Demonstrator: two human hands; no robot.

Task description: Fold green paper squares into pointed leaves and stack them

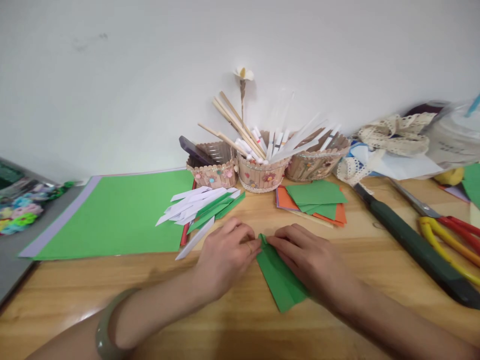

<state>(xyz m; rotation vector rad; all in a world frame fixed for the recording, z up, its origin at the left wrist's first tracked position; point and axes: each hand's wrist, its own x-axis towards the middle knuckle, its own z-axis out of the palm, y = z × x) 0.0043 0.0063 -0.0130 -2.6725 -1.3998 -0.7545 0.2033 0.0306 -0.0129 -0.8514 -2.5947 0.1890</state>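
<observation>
A: Left hand (pixel 227 257), right hand (pixel 311 257)?
B: Both pinch the far end of folded green paper (pixel 279 285) on the wooden table (pixel 75 282); right partly covers it.
A: Nearby?
B: Paper strips (pixel 204 204) just beyond left, green-and-orange sheets (pixel 317 192) beyond right, then three craft-stick baskets (pixel 258 175).

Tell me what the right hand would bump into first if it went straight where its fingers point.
Beyond the green paper it touches, the right hand would probably meet the left hand first, though depth is unclear.
</observation>
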